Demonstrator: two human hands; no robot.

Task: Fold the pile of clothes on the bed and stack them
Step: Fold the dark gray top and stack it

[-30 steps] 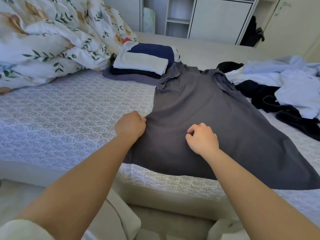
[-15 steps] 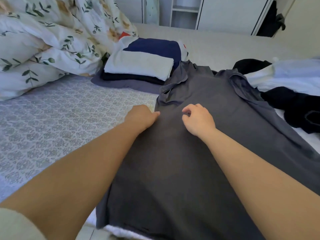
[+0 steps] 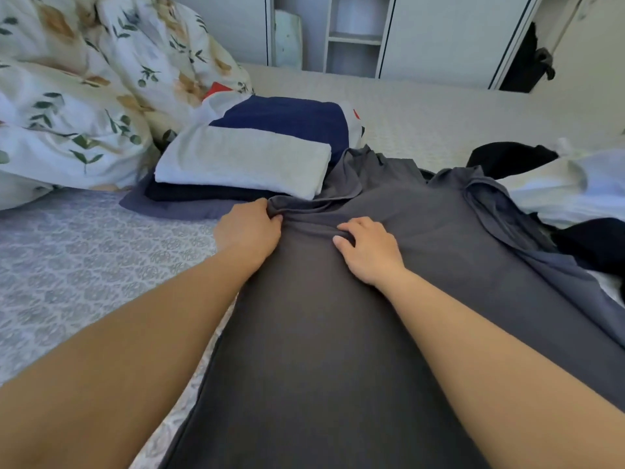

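A dark grey garment (image 3: pixel 338 333) lies spread lengthwise on the bed (image 3: pixel 84 248), its collar end toward the far side. My left hand (image 3: pixel 248 230) pinches a bunched fold at its upper left edge. My right hand (image 3: pixel 367 247) rests on the cloth close by, fingers curled into the same ridge of fabric. Just beyond my hands sits a stack of folded clothes (image 3: pixel 250 160), white on top with navy behind and dark layers beneath. At the right lies an unfolded pile of pale blue and black clothes (image 3: pixel 568 191).
A bunched floral duvet (image 3: pixel 84 96) fills the far left corner of the bed. White cupboards with an open shelf (image 3: pixel 355 35) stand beyond the bed. A dark item (image 3: pixel 527 62) hangs at the back right.
Both hands have slid up the grey garment from its lower part to near its top. The cloth now bunches between them, and the view has leaned in over the bed.
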